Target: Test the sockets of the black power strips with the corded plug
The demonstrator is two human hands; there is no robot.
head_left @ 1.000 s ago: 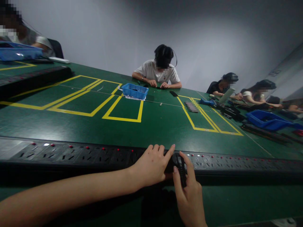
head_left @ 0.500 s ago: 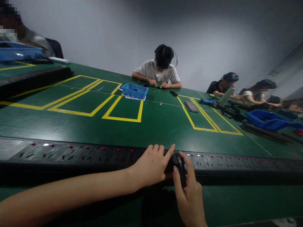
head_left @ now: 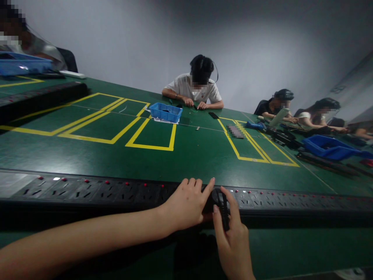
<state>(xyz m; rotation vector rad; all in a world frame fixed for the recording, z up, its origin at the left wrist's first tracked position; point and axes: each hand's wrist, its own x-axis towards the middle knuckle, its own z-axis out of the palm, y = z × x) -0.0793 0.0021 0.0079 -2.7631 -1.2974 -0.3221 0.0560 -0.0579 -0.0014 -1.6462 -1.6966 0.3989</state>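
A long black power strip (head_left: 131,194) with red lights runs across the table in front of me. My left hand (head_left: 186,202) lies over the strip, back upward, fingertips bent over the far edge and thumb side at the near face. Just right of it a black plug (head_left: 220,198) sits at the strip, its thick end downward toward me. My right hand (head_left: 233,237) has thumb and forefinger on either side of this plug; the other fingers are largely hidden behind. Whether the plug's pins are in the sockets cannot be seen.
Yellow tape rectangles (head_left: 150,147) mark the green table (head_left: 204,163). Beyond stand a blue basket (head_left: 166,112) and, at right, a blue tray (head_left: 326,146) beside a black stand (head_left: 282,138). A pixelated flat object (head_left: 235,131) lies right of centre. Several people sit around the table.
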